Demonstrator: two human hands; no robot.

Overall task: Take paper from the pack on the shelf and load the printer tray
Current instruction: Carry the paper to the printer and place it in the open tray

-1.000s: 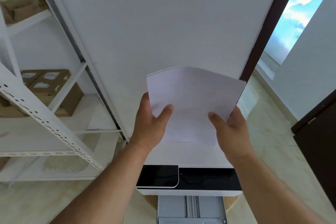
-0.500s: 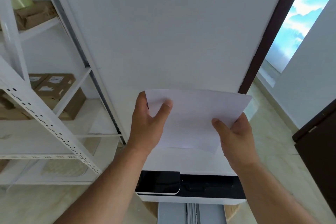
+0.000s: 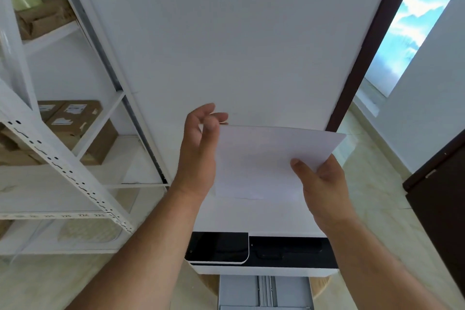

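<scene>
Since a moment ago our left hand (image 3: 198, 151) is sliding up to the sheets' far left corner, its fingers loosely curled and barely touching, while our right hand (image 3: 324, 191) is pinching the paper (image 3: 264, 161) at its near right edge, above the printer (image 3: 261, 224). We are squaring the stack before lowering it into the open tray (image 3: 239, 292). Shelf (image 3: 63, 171) box labels are too blurred to read.

One head camera, looking forward and down

It looks from above, close to both hands, over the printer (image 3: 261, 251) and its tray (image 3: 265, 293) low in view.
</scene>
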